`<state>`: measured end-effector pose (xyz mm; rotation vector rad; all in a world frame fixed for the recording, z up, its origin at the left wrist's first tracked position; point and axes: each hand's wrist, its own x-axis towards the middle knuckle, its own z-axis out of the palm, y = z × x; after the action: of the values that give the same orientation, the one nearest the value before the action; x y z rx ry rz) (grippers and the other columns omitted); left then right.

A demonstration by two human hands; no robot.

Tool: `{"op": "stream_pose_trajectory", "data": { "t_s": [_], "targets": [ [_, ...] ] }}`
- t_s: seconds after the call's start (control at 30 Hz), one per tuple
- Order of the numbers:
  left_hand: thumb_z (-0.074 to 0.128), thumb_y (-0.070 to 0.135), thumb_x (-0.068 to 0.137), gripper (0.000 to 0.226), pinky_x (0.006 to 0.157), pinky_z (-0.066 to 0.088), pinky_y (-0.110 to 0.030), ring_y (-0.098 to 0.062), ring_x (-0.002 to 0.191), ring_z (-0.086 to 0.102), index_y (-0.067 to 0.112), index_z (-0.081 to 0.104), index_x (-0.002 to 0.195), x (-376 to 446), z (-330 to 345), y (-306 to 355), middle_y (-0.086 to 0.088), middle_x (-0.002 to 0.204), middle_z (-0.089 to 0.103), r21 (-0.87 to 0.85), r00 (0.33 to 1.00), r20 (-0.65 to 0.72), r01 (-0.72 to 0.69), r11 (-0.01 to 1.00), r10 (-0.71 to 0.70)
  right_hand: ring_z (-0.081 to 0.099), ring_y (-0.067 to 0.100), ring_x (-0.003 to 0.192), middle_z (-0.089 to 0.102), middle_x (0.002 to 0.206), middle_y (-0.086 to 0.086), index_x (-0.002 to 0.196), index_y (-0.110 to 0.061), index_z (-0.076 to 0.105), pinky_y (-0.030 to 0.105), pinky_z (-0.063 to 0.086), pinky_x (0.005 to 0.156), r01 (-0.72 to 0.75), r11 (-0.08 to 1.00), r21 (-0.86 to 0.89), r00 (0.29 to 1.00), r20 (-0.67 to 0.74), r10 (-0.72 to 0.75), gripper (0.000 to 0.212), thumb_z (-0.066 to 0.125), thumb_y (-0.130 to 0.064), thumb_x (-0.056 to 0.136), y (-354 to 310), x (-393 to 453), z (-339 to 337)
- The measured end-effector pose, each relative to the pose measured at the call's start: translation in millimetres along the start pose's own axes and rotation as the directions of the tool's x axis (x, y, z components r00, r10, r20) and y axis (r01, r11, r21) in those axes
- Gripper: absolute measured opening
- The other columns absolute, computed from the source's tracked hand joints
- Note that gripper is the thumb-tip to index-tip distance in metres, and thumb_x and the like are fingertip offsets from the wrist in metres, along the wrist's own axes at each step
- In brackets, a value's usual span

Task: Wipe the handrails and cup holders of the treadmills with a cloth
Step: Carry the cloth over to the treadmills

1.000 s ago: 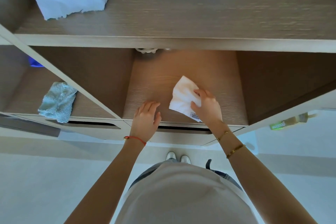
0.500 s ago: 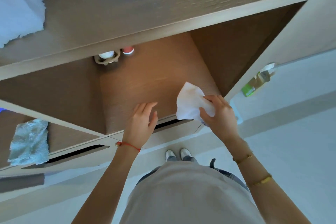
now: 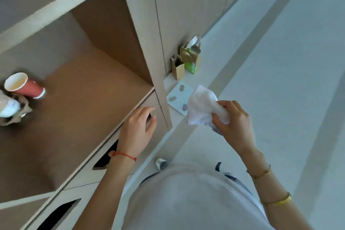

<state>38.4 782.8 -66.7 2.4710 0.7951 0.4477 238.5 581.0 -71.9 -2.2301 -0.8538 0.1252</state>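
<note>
My right hand (image 3: 234,123) grips a crumpled white cloth (image 3: 200,106), held in the air over the pale floor to the right of the wooden shelf unit (image 3: 89,87). My left hand (image 3: 138,129) hovers over the shelf's front edge near its right corner, fingers relaxed and loosely bent, holding nothing. No treadmill, handrail or cup holder is in view.
A red paper cup (image 3: 24,87) lies on its side at the shelf's back left beside a cardboard cup carrier (image 3: 13,112). Small brown paper bags (image 3: 186,61) and a pale flat scale (image 3: 179,98) sit on the floor by the cabinet wall (image 3: 177,5). Drawer slots (image 3: 106,157) lie below the shelf.
The view has swung right. My right hand lifted the white cloth off the shelf and carried it out over the floor. My left hand stayed near the shelf's front edge.
</note>
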Motion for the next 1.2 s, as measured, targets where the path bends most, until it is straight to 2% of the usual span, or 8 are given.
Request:
{"op": "stream_pose_trajectory", "data": {
  "t_s": [0.23,0.37,0.5,0.57,0.67,0.87,1.2],
  "targets": [
    [0.060,0.015,0.094,0.027,0.090,0.053,-0.036,-0.023,0.110,0.062,0.010,0.066,0.120,9.9,68.9,120.6,-0.005,0.117,0.068,-0.045,0.968,0.174,-0.174,0.984,0.180,0.053,0.011,0.068,0.061,0.098,-0.007,0.109,-0.020,0.063,0.030,0.045,0.059,-0.246,0.969,-0.030,0.950,-0.208,0.235,0.030,0.072,-0.019,0.080,86.7,-73.8,-103.3],
    [0.059,0.015,0.095,0.026,0.090,0.050,-0.032,-0.021,0.111,0.062,0.011,0.067,0.119,8.7,108.0,175.5,-0.003,0.119,0.068,-0.080,0.941,0.223,-0.241,0.967,0.253,0.056,0.017,0.072,0.061,0.098,-0.006,0.109,-0.019,0.063,0.033,0.047,0.059,-0.349,0.937,-0.031,0.905,-0.271,0.328,0.031,0.072,-0.018,0.080,121.4,-106.9,-150.1],
    [0.059,0.016,0.095,0.026,0.088,0.053,-0.039,-0.024,0.108,0.063,0.011,0.067,0.119,12.2,154.1,240.9,-0.005,0.117,0.069,-0.123,0.890,0.297,-0.324,0.938,0.346,0.058,0.020,0.074,0.060,0.098,-0.005,0.111,-0.017,0.063,0.037,0.050,0.060,-0.441,0.898,-0.013,0.843,-0.350,0.409,0.032,0.072,-0.017,0.081,161.2,-139.6,-200.5],
    [0.060,0.015,0.095,0.025,0.088,0.053,-0.038,-0.024,0.108,0.063,0.011,0.067,0.118,15.8,173.8,270.1,-0.004,0.116,0.069,-0.138,0.867,0.318,-0.358,0.924,0.383,0.058,0.021,0.075,0.059,0.097,-0.005,0.111,-0.016,0.063,0.039,0.051,0.061,-0.479,0.878,0.010,0.807,-0.388,0.445,0.031,0.072,-0.016,0.080,178.2,-151.7,-219.6],
    [0.059,0.014,0.095,0.023,0.090,0.049,-0.034,-0.024,0.108,0.063,0.009,0.068,0.116,23.7,200.1,309.6,-0.005,0.114,0.069,-0.169,0.814,0.357,-0.426,0.889,0.458,0.058,0.022,0.074,0.058,0.095,-0.005,0.110,-0.016,0.063,0.039,0.050,0.063,-0.542,0.840,0.029,0.743,-0.449,0.496,0.031,0.072,-0.017,0.080,204.3,-165.8,-240.5],
    [0.058,0.015,0.096,0.023,0.091,0.050,-0.036,-0.023,0.108,0.063,0.010,0.067,0.116,56.3,260.2,384.0,-0.003,0.113,0.069,-0.231,0.683,0.443,-0.539,0.810,0.580,0.056,0.016,0.076,0.058,0.097,-0.007,0.111,-0.018,0.063,0.033,0.047,0.062,-0.653,0.751,0.096,0.590,-0.557,0.584,0.032,0.071,-0.021,0.081,259.2,-177.1,-272.6],
    [0.059,0.016,0.095,0.022,0.090,0.051,-0.037,-0.022,0.106,0.064,0.012,0.068,0.115,148.0,400.6,553.6,-0.002,0.109,0.069,-0.340,0.467,0.477,-0.684,0.646,0.745,0.057,0.017,0.075,0.060,0.097,-0.006,0.111,-0.016,0.064,0.034,0.048,0.063,-0.726,0.661,0.190,0.389,-0.679,0.623,0.031,0.071,-0.018,0.080,386.8,-129.0,-365.7]
  ]
}}
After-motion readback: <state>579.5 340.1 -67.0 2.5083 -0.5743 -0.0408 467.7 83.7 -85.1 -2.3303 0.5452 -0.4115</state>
